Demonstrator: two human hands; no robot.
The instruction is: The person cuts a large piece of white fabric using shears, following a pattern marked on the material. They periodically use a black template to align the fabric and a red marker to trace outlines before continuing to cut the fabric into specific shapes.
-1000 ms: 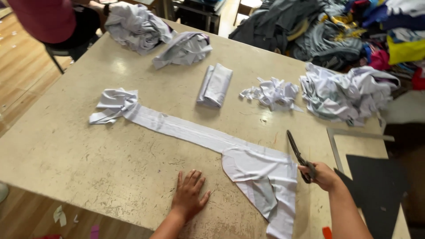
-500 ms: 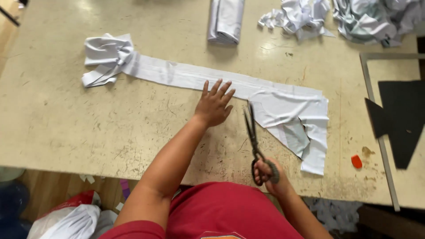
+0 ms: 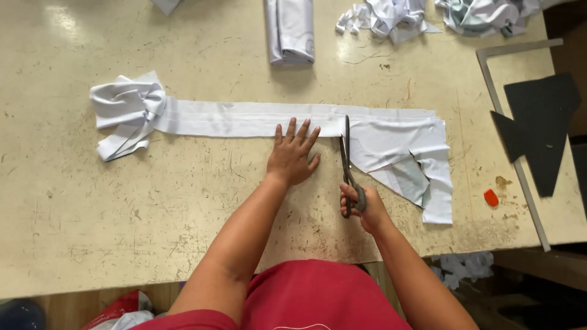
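Scissors (image 3: 348,160) in right hand (image 3: 362,208), across cloth strip (image 3: 244,119)

a garment workshop — worn cutting table (image 3: 92,232), fabric scraps (image 3: 385,15), scissors (image 3: 348,159).

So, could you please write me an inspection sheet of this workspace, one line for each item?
Surface: beige table, scratched and stained, a rust-coloured spot near the right edge.
Job's things: long white cloth strip lying flat, bunched at its left end; scissors with blades pointing away, at the strip's near edge.
Clutter: folded white cloth, white scraps, pale crumpled cloth, black cut shapes, metal square ruler, small orange piece.
Grippers: left hand flat, fingers spread on the strip; right hand holds the scissors.
Cables: nothing seen.
Surroundings: white scraps under the table; red and white bags on the floor.
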